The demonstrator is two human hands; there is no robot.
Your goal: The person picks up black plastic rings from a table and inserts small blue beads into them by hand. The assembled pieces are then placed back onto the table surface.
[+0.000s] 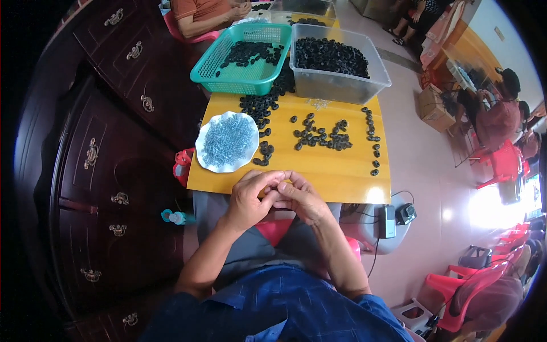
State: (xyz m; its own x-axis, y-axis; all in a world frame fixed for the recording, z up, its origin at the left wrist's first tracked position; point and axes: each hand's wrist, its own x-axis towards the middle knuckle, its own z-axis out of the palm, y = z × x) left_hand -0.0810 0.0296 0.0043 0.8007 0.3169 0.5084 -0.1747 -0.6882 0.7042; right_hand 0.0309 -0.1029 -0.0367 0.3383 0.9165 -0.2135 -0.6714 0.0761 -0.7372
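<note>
My left hand (250,196) and my right hand (305,199) meet at the near edge of the yellow table (325,176). Their fingers are closed and pressed together around something too small and covered to name. Just ahead on the left is a white wavy-rimmed plate (219,165) heaped with small clear-blue pieces (231,139). Small black rings (322,138) lie scattered beyond my hands, some bunched together. A loose column of black rings (373,138) runs along the right side, and more black rings (263,108) spread beside the plate.
A green basket (233,85) and a clear plastic bin (336,85), both holding black pieces, stand at the table's far side. Dark drawers (114,142) rise on the left. A co-worker (205,17) sits beyond the table. On a stool at right rest small devices (387,221) with cables.
</note>
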